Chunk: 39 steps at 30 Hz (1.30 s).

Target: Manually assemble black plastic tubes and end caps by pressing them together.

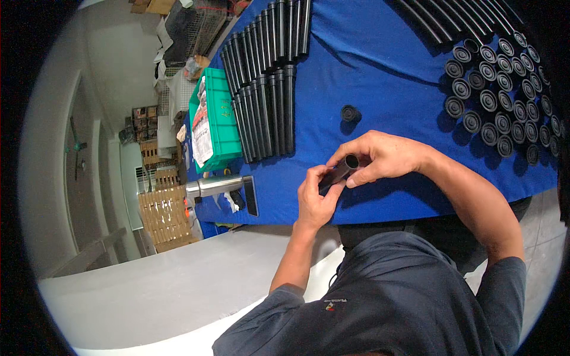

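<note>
Above the near edge of the blue-covered table, a short-looking black tube (338, 174) is gripped between both hands, its round open end tilted up and toward the right. The fingers and thumb of my left hand (316, 197) are closed around its lower part. Wrapped about the open end are the thumb and fingers of my right hand (389, 156). Part of the tube is hidden by the fingers, so its full length does not show. Just beyond my right hand, a single round black cap (350, 113) lies on the cloth.
Two rows of black tubes with collared ends (270, 113) lie far left, beside a green crate (224, 127). Many round black caps (488, 101) cover the right; more bare tubes (442, 18) lie behind. A steel flask (217, 186) and a phone (251, 196) rest at the near left.
</note>
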Available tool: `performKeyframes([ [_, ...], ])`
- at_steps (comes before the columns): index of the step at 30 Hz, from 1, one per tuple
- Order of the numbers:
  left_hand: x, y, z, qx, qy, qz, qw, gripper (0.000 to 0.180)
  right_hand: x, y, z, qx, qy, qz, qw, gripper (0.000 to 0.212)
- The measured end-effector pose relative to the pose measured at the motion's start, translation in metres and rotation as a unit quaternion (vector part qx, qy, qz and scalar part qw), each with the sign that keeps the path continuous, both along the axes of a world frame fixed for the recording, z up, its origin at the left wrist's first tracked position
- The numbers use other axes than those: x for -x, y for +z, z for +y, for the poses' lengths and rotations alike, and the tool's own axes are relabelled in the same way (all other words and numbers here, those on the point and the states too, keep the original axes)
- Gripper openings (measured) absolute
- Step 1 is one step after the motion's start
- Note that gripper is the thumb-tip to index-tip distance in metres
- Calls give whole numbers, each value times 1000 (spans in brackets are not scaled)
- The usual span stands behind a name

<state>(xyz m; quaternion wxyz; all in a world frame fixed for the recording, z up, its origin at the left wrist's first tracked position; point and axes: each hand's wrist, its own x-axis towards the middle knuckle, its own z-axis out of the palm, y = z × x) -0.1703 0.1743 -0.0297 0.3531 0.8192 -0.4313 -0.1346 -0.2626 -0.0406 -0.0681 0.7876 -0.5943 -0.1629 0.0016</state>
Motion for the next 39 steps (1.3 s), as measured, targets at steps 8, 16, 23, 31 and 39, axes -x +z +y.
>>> performKeyframes([
  [8, -9, 10, 6, -36, -87, -90, 991, 42, -1, 1, 0, 60, -26, 11, 998, 35],
  [16, -10, -10, 10, -27, -18, -39, 999, 40, -7, -12, 9, -5, -12, 120, 993, 32],
  [23, -26, 1, 6, -80, -55, -48, 994, 31, -7, -12, 11, -88, -4, 146, 985, 38],
  [31, -23, -3, 3, 5, -60, -166, 984, 38, -6, -12, 11, -101, -29, 143, 984, 37],
  [39, 33, -20, 19, 88, 8, 560, 824, 40, -7, -6, 7, -10, -61, 159, 985, 38],
])
